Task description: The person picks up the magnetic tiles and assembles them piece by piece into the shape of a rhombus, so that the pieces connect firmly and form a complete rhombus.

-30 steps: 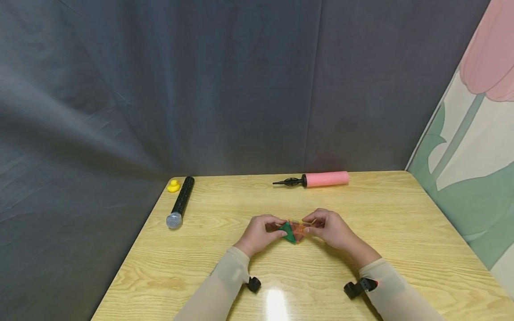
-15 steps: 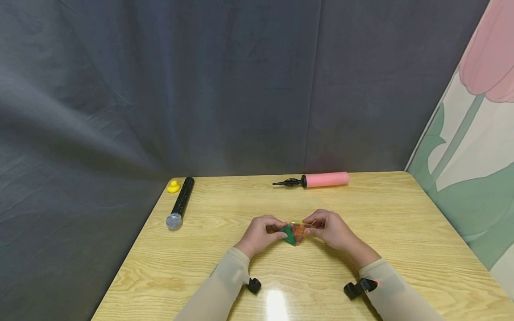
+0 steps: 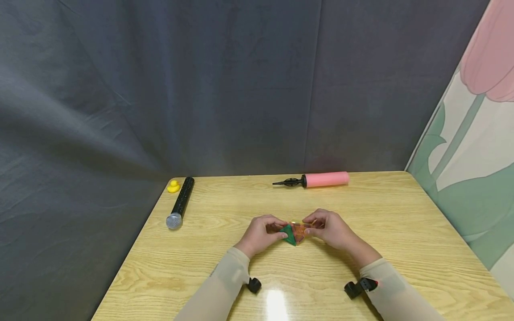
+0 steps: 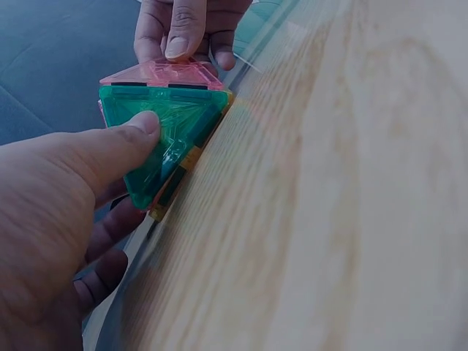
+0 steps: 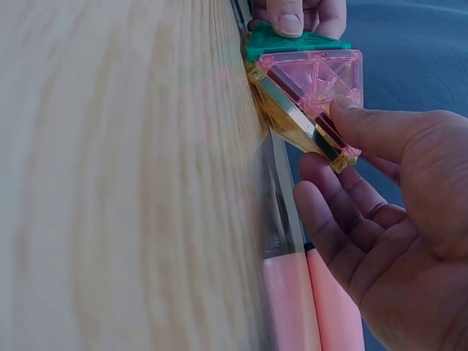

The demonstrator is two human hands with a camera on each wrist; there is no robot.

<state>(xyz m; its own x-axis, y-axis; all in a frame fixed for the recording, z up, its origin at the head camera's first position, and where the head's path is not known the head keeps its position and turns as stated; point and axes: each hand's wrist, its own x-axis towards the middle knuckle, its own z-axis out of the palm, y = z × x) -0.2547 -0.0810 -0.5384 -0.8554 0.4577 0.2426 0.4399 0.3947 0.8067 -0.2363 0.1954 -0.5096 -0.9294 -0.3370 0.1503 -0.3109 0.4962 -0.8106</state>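
Several see-through magnetic tiles are joined into a small angular shape between the two hands, low over the table's middle. My left hand (image 3: 259, 234) pinches its left side, the thumb lying flat on a green triangular tile (image 4: 186, 121). On the other side my right hand (image 3: 332, 228) grips a pink triangular tile (image 5: 311, 77), thumb on its face and fingers behind. The green and pink tiles meet along one edge. A yellow-orange tile (image 5: 285, 124) runs along the side facing the table. Fingers hide the shape's back.
A pink hand pump (image 3: 326, 179) with a black nozzle lies at the table's (image 3: 225, 276) back edge. A black microphone (image 3: 183, 198) and a yellow rubber duck (image 3: 174, 186) are at the far left. A dark curtain (image 3: 241, 89) hangs behind.
The joined tiles have dipped slightly toward the person, and less of the yellow-orange part shows at the top. Both hands keep their grip almost in place.
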